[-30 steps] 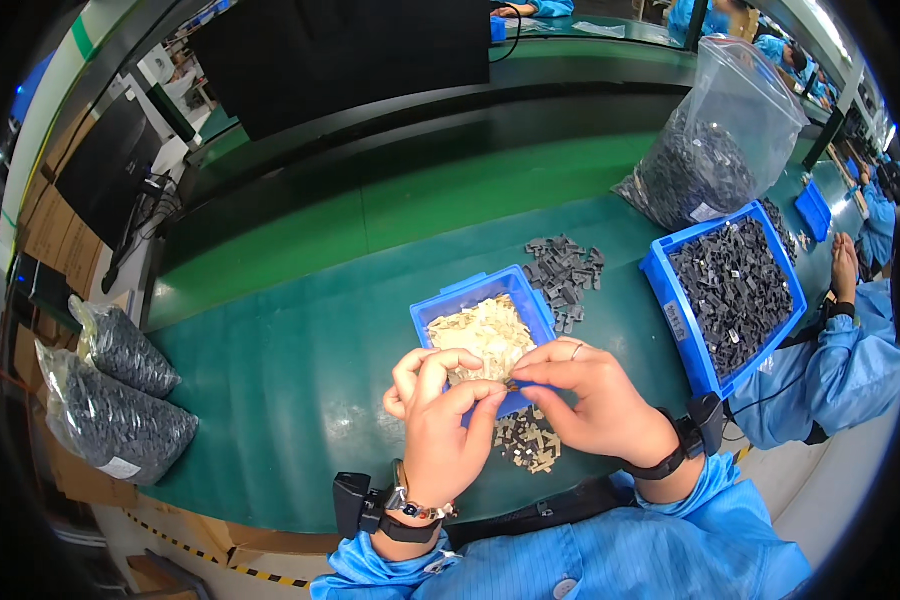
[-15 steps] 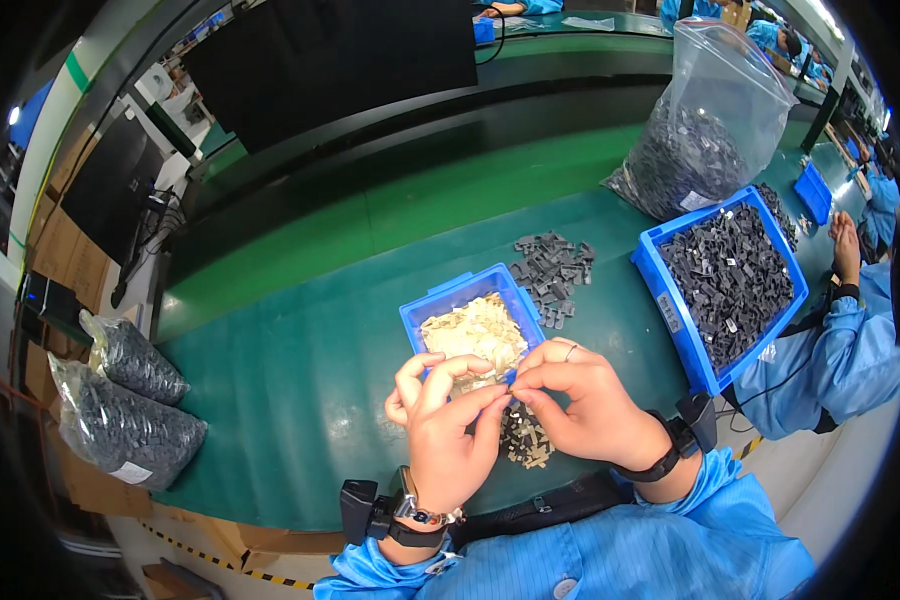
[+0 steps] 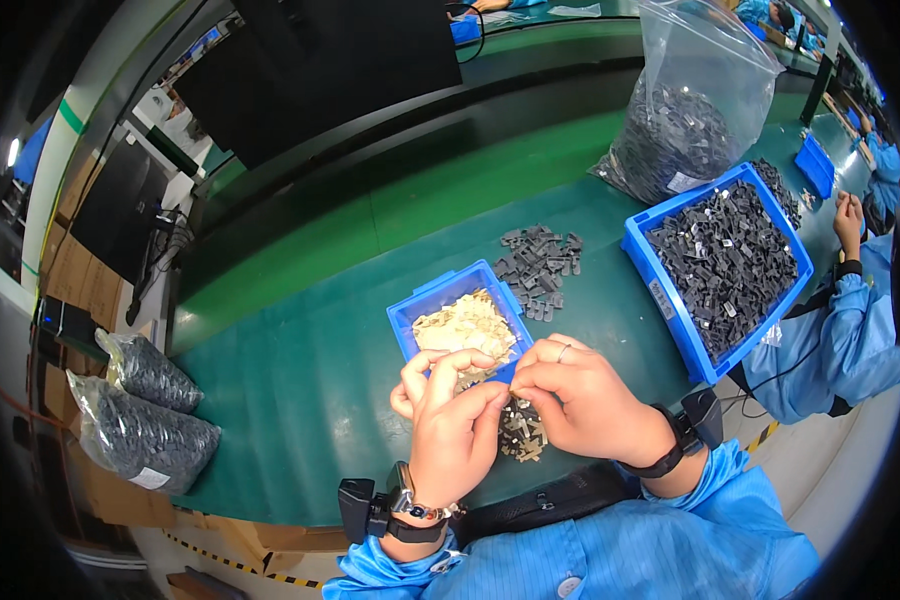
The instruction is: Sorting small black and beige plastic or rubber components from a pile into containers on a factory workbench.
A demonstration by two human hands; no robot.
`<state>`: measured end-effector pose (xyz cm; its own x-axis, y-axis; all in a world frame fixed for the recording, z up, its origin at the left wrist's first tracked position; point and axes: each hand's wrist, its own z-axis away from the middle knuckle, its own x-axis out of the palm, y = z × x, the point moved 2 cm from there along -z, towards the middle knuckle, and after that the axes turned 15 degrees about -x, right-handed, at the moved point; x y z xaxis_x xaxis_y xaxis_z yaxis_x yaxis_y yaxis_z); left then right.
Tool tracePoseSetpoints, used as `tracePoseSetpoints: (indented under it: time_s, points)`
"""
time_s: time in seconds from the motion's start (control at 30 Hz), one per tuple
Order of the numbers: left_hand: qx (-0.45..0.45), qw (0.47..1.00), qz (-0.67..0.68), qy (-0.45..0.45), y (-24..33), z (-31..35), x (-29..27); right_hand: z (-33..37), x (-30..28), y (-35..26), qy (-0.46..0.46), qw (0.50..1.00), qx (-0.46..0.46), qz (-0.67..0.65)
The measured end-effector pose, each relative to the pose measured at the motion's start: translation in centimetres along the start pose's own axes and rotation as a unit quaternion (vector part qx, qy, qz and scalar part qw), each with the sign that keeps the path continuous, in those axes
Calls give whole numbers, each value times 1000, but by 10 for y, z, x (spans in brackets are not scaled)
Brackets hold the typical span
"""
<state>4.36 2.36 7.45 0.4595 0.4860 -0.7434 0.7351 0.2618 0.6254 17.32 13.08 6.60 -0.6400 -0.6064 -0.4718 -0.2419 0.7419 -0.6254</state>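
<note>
Thumb and forefinger are pinched together on both my left hand (image 3: 450, 420) and my right hand (image 3: 590, 405), and the fingertips meet over the near side of a small blue bin (image 3: 402, 322). Whatever lies between the fingertips is too small and covered to name. Cream-coloured flat pieces (image 3: 467, 325) fill the bin. Below my fingertips, partly hidden by my hands, is a pile of small dark and tan pieces (image 3: 522, 432) on the green table. Just beyond the bin lies a loose heap of dark grey plastic parts (image 3: 540, 268).
A large blue bin (image 3: 662, 292) of dark grey parts stands on the right, with a big clear bag (image 3: 682, 140) of similar parts behind it. Two filled bags (image 3: 145, 440) sit at the left table edge. A co-worker's hand (image 3: 850, 222) is at the far right.
My hands stay pinched together in nearly the same place. The view has shifted slightly, so the bins and bags sit a little differently in the picture.
</note>
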Motion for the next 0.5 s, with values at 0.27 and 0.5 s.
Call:
tracePoseSetpoints:
  time_s: [0.27, 0.5]
  points:
    - [-25, 996, -47, 68, 0, -4, -1, 7, -9, 3, 38, 999, 1, 2]
    - [-56, 962, -233, 134, -15, -16, -5, 13, -19, 9, 90, 993, -28, 76]
